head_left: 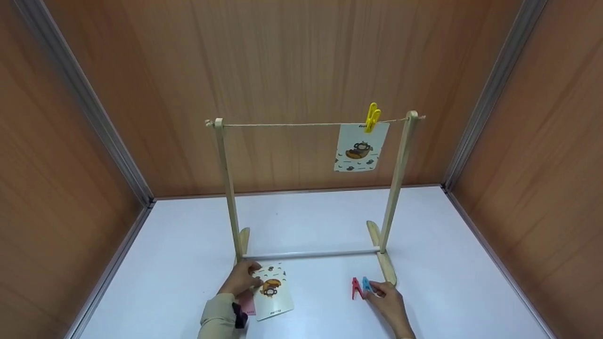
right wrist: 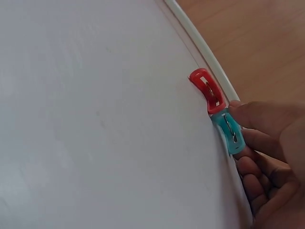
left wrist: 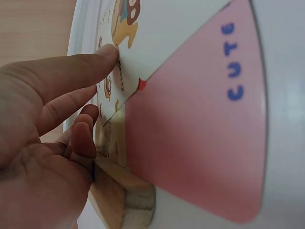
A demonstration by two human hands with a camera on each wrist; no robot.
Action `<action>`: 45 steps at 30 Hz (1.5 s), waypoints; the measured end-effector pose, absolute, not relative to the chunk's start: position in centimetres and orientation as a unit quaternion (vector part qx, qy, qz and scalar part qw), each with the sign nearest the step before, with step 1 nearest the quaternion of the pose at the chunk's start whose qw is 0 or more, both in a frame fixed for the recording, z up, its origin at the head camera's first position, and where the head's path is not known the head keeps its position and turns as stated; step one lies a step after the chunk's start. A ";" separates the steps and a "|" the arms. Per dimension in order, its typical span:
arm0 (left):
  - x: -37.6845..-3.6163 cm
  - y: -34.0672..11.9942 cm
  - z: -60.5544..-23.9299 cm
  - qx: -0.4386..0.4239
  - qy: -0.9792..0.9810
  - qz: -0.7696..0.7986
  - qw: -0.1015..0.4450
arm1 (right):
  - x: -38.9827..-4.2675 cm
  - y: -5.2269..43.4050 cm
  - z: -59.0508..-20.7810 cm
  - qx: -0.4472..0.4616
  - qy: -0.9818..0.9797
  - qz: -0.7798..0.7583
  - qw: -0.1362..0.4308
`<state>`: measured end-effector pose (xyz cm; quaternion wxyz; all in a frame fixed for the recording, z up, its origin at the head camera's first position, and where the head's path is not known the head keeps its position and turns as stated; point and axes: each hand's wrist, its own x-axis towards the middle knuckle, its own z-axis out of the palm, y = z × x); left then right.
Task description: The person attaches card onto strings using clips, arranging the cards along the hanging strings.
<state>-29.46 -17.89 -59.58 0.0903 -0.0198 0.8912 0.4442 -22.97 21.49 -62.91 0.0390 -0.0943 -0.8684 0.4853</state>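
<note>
At the front left, my left hand (head_left: 239, 280) pinches the edge of a white card (head_left: 278, 303) with a cartoon monkey print. The left wrist view shows the thumb on its printed face and the fingers at its edge. A pink card (left wrist: 200, 138) marked "CUTE" lies partly under it. My right hand (head_left: 390, 303) holds a blue clothespin (right wrist: 231, 131) between thumb and fingers, at the front right. Beside that, almost touching it, is a red clothespin (right wrist: 208, 90). A yellow clothespin (head_left: 372, 120) holds another monkey card (head_left: 346, 139) on the string.
A wooden frame stands on the white table (head_left: 424, 235), its left post (head_left: 227, 188) and right post (head_left: 398, 183) joined by a string (head_left: 282, 125) on top and a white rod (head_left: 311, 254) below. A wooden foot (head_left: 387, 268) lies near my right hand. Wood-grain panels surround three sides.
</note>
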 end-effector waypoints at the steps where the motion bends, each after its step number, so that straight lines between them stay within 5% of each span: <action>1: -29.5 -17.9 -59.6 -0.019 0.891 0.445 0.089 | -23.0 21.5 -62.9 -0.089 -0.870 0.482 0.042; 45: -29.9 -18.0 -59.8 -0.015 0.896 0.432 0.102 | -23.0 21.6 -62.7 -0.059 -0.894 0.442 0.045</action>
